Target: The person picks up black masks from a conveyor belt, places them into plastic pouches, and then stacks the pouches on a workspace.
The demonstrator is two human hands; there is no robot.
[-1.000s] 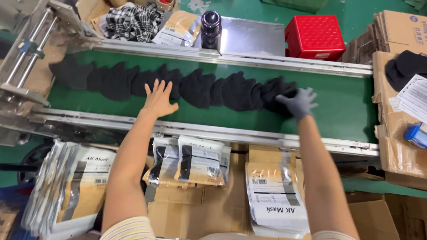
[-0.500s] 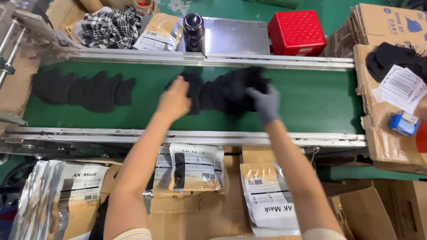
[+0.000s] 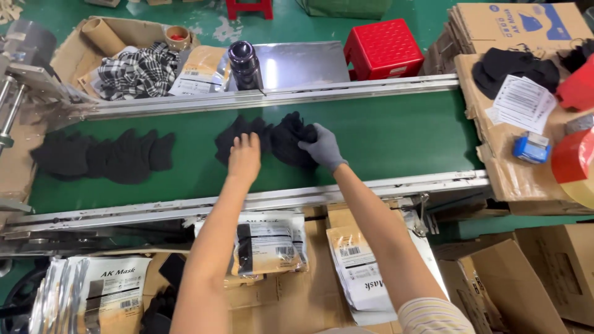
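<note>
Two hands press a soft black mask pile (image 3: 272,139) on the green belt (image 3: 396,136): bare left hand (image 3: 244,158) flat, grey-gloved right hand (image 3: 322,148) curled gripping it.

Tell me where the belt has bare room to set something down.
Widest free patch: green belt from the gloved right hand to the cardboard table. A narrower gap lies between the left mask row and the mask bunch under the left hand. The cardboard table is crowded.
</note>
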